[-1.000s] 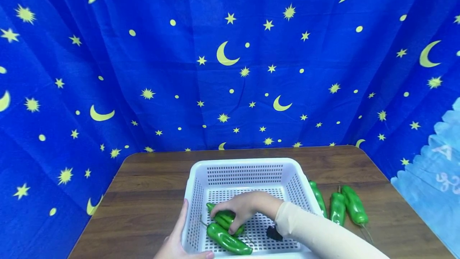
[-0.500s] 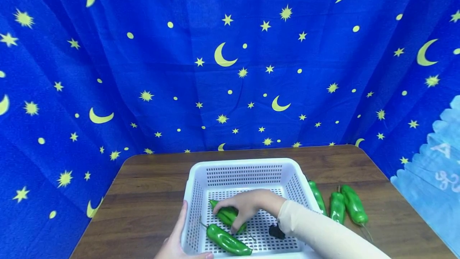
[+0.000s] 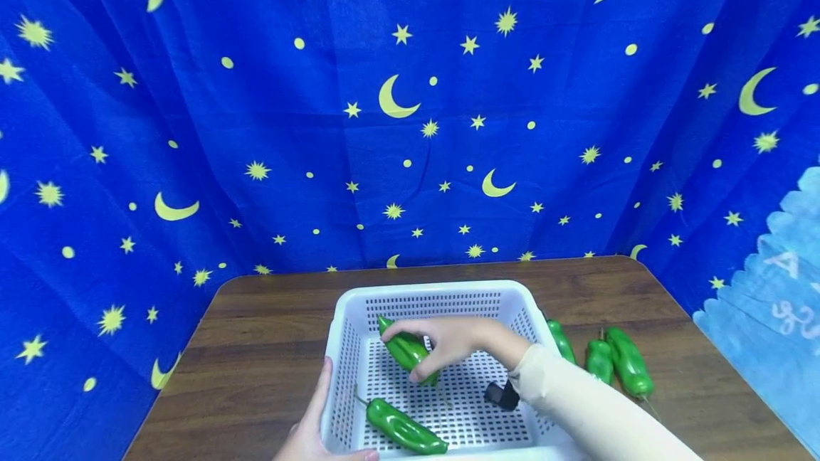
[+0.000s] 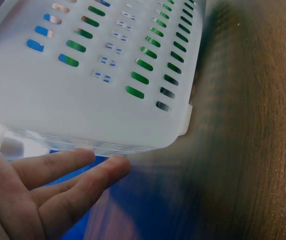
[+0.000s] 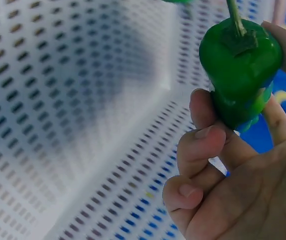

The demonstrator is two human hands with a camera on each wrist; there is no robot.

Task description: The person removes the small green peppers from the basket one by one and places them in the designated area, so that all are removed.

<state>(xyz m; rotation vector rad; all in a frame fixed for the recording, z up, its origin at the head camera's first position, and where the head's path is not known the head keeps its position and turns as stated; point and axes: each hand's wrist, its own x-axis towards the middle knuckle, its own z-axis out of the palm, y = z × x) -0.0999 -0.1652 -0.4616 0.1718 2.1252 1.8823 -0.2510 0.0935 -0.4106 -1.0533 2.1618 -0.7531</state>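
1 cream right sleeve [image 3: 592, 404], 1 black block [image 3: 502, 396] beside its cuff [image 3: 528, 375].

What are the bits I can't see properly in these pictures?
- Head view: part of the held pepper, covered by the right hand.
- Head view: the lower end of the pepper beside the basket, hidden by the basket and sleeve.
- Head view: the rest of the left hand, cut off by the bottom edge.
- Head view: the rest of the light blue cloth, cut off by the right edge.
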